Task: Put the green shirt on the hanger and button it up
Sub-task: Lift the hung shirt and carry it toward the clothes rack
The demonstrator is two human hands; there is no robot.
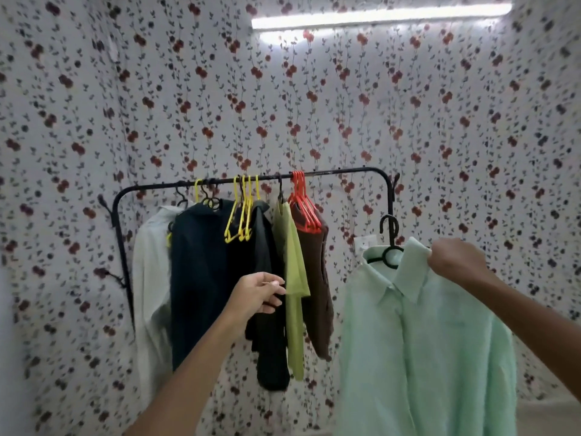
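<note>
A pale mint-green shirt [418, 335] hangs on a black hanger [388, 243] at the right, its front closed along the placket. My right hand [456, 259] grips the shirt at the collar and shoulder and holds it up in the air, right of the rack. The hanger's hook points up, free of the rail. My left hand [257, 292] reaches to the clothes on the black rack [330, 173], fingers curled and pinching at the edge of a black garment [267, 309], beside an olive-green garment [294, 278].
The rack holds a white shirt [151, 278], a dark garment [201, 278], a brown garment [317, 278], and empty yellow hangers [242, 212] and red hangers [303, 202]. Floral wallpaper covers the walls. The rail's right end has bare room.
</note>
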